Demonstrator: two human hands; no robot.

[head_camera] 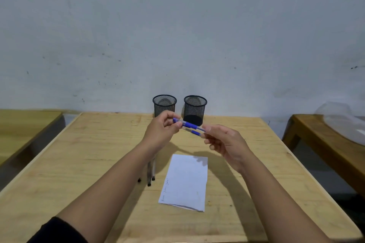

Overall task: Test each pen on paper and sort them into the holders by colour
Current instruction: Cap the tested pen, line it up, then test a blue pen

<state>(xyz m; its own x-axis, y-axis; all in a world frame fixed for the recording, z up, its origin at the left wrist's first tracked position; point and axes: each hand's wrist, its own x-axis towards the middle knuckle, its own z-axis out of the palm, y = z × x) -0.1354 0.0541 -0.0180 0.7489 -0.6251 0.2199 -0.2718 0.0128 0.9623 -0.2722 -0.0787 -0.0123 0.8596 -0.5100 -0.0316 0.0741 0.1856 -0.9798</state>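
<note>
Two blue pens (pixel 191 128) lie side by side in the air above the table, in front of the holders. My left hand (pixel 162 131) pinches their left ends and my right hand (pixel 225 144) pinches their right ends. Two black mesh holders stand at the table's far edge: the left holder (pixel 164 104) and the right holder (pixel 195 109). A white sheet of paper (pixel 185 181) with a few pen marks along its left edge lies below my hands. Several dark pens (pixel 150 173) rest left of the paper, partly hidden under my left forearm.
The light wooden table (pixel 88 163) backs onto a grey wall. Another wooden table (pixel 23 124) stands to the left across a gap. A darker table (pixel 325 140) with clear plastic (pixel 341 120) on it stands to the right.
</note>
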